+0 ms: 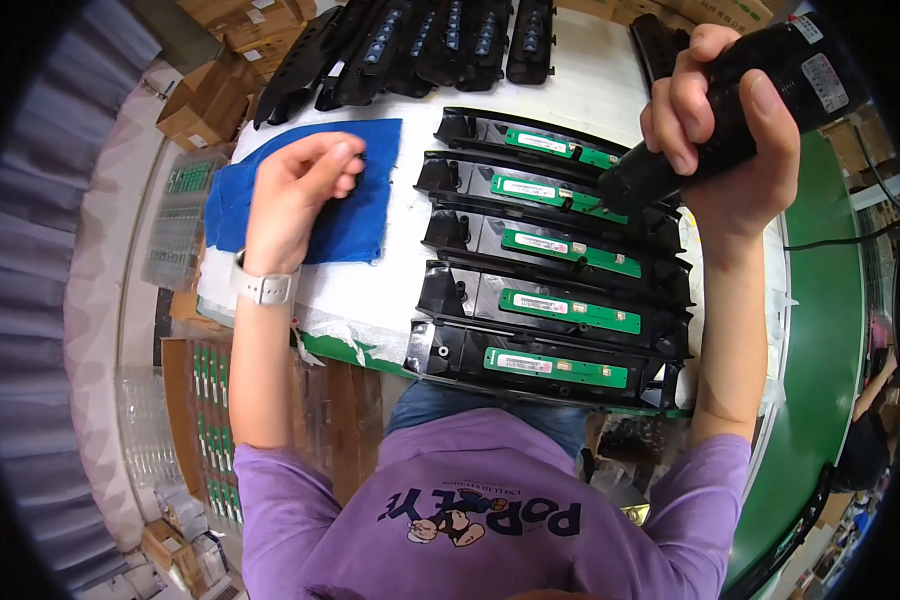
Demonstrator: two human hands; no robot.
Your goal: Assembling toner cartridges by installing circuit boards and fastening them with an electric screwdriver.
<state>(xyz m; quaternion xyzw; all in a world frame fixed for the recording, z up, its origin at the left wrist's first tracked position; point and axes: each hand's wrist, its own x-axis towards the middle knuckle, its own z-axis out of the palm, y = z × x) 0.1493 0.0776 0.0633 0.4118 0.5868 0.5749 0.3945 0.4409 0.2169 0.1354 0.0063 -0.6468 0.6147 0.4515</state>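
Observation:
My right hand (pixel 745 190) is wrapped round a black electric screwdriver (pixel 732 112). Its nose slants down over the right end of a green circuit board (pixel 535 188) in the second black plastic housing (pixel 475 178) from the back. Several such long housings lie in a column before me, each with a green board that bears a white label. Over a blue cloth (pixel 370 225) on the left hovers my left hand (pixel 300 195), fingers curled and thumb against them. A small dark bit shows by its fingertips, too small to name.
Several black housings with bluish round parts (pixel 382 40) lie at the table's back. Cardboard boxes (pixel 205 105) and clear trays of green boards (pixel 182 215) stand left. A cable (pixel 840 243) crosses above a green surface (pixel 820 370) on the right, with another person beyond.

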